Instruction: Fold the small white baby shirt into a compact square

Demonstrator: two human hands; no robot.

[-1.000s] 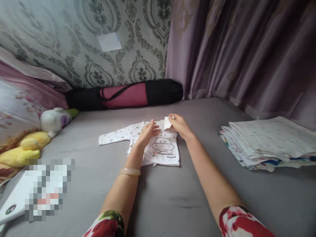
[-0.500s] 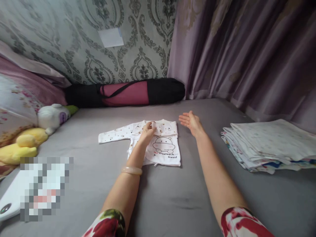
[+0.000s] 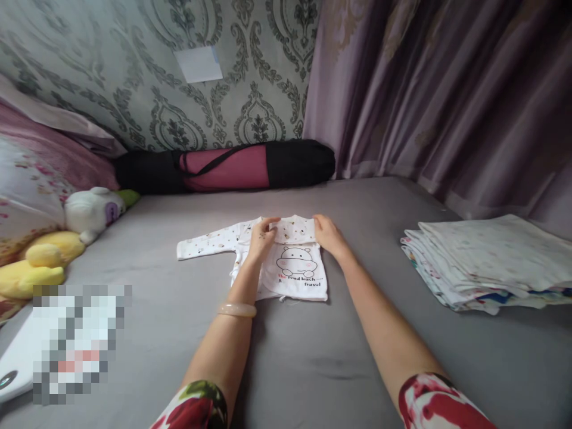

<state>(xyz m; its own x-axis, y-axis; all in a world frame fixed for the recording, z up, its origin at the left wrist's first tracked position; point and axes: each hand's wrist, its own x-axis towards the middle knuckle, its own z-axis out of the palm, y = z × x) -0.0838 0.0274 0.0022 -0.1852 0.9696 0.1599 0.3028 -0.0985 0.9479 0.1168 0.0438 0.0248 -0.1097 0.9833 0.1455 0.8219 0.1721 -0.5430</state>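
Observation:
A small white baby shirt point(image 3: 295, 286) with a hippo drawing and lettering lies flat on the grey bed sheet point(image 3: 304, 369). Its left-side sleeve stretches outward, while the other sleeve is folded across the chest. My left hand point(image 3: 261, 238) is closed on the folded sleeve near the neckline, its fingertips partly hidden. At the shirt's right shoulder, my right hand point(image 3: 328, 233) grips the folded edge between thumb and fingers.
To the right lies a stack of folded cloths point(image 3: 491, 262). A black and maroon long bag point(image 3: 227, 167) rests against the wall. Plush toys point(image 3: 92, 211) and a white device, partly blurred out point(image 3: 22, 351), are on the left. Purple curtains point(image 3: 379, 89) hang at the back right.
My right hand has moved left and inward, from stretched open beside the shirt to gripping its right edge. My left hand has shifted slightly left on the folded sleeve.

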